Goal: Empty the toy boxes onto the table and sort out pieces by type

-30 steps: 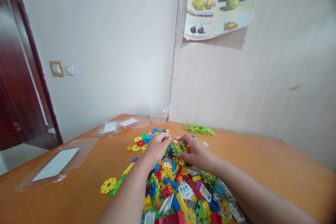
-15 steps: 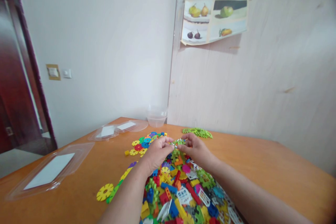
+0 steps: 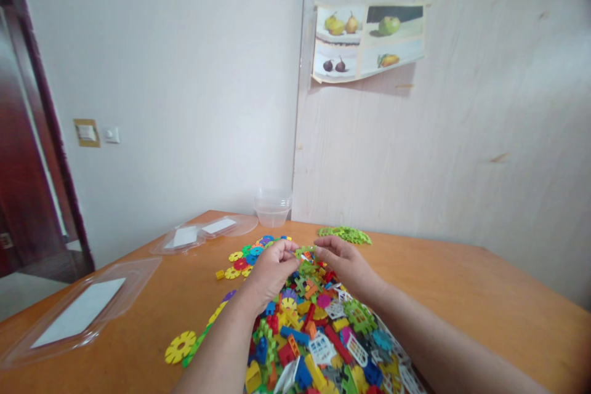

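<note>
Above the far end of a heap of mixed plastic toy pieces (image 3: 309, 338), my two hands face each other. My left hand (image 3: 272, 268) pinches a light green toothed building piece (image 3: 305, 252) between thumb and fingers. At its other side, the closed fingertips of my right hand (image 3: 342, 260) grip the same piece. Below it lie red, yellow, blue, green and white parts, including a white lattice panel (image 3: 322, 348) and a larger green toothed panel (image 3: 359, 316).
Flower-shaped discs (image 3: 241, 263) lie left of the heap, with a yellow disc (image 3: 180, 347) nearer. Green pieces (image 3: 345, 234) are stacked at the back. Nested clear tubs (image 3: 273, 207) stand by the wall. Clear lids (image 3: 133, 283) with white labels line the table's left side.
The green piece now lies flatter between my fingertips, and a white piece seen by them before no longer shows there. The view has shifted slightly.
</note>
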Available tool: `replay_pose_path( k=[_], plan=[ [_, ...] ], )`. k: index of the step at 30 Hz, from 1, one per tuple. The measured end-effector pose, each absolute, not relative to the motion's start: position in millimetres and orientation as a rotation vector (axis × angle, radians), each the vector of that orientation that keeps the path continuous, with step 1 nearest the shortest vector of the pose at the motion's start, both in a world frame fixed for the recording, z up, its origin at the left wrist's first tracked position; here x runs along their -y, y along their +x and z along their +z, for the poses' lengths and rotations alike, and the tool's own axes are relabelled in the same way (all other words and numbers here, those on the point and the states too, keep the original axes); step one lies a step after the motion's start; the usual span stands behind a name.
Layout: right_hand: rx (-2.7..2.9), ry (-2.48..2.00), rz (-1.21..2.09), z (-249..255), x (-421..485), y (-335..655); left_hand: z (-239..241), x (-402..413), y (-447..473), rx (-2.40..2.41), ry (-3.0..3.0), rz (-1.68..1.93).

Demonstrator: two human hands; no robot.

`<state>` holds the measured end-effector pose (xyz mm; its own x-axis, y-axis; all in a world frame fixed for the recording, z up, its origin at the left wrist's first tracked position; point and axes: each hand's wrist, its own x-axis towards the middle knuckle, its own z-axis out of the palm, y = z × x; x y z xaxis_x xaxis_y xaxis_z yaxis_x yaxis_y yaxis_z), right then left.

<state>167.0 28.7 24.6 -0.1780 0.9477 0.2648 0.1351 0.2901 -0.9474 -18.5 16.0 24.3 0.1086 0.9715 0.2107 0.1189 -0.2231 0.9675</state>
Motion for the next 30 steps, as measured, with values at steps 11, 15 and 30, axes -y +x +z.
replay_pose_path(
  k=[11,15,30],
  plan=[
    [1.483,-0.998,1.051,39,-32,176,27,-14,-18,-1.082,1.497,1.232],
    [1.295,-1.010,0.933,54,-51,206,25,-19,-20,-1.157,1.489,1.287],
    [1.047,-1.543,0.899,17,-172,256,10,-33,-28,-1.348,1.544,1.403]
  ],
)
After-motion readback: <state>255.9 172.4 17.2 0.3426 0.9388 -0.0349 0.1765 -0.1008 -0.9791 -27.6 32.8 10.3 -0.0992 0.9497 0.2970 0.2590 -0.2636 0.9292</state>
